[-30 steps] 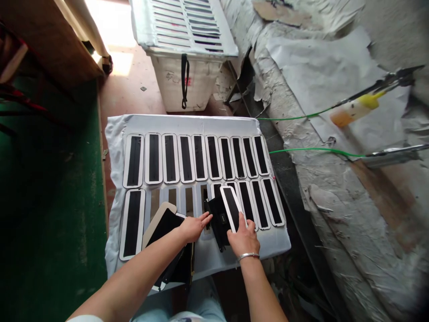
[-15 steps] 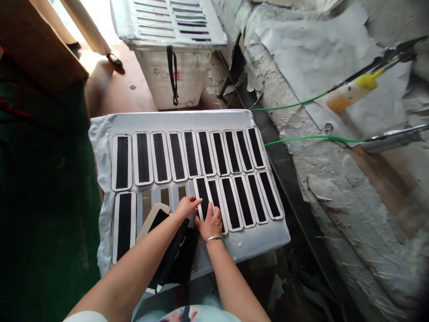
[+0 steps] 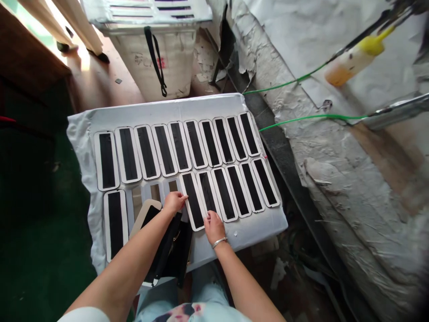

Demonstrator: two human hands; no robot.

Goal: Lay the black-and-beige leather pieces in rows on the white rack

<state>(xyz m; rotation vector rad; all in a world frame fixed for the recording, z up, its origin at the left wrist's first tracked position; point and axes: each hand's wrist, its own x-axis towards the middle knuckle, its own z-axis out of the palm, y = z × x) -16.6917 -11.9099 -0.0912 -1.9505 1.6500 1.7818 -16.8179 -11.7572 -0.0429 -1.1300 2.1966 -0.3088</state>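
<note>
On the white-covered board [image 3: 241,237] lie two rows of rounded, white-edged panels with black middle strips. My left hand [image 3: 174,202] pinches the left edge of one white-edged black panel [image 3: 193,201] in the near row. At that panel's lower right edge, my right hand [image 3: 214,227], with a bracelet on its wrist, has its fingers closed on the rim. Under my left forearm are black pieces [image 3: 172,250] with gold-coloured metal bits, partly hidden, and a tilted beige-edged panel [image 3: 145,214]. Brown strips [image 3: 155,192] show in the gap left of my left hand.
A large white bin [image 3: 174,62] with a black strap stands beyond the board, more strips on its top. To the right runs a paper-covered bench [image 3: 295,179] with green cords [image 3: 295,120] and a yellow-capped bottle [image 3: 355,62]. A person's legs [image 3: 80,27] are at upper left.
The held panel now lies flat beside its neighbour, which it partly overlapped before. My right hand's spread fingers have drawn together at the panel's edge. The whole view has shifted slightly.
</note>
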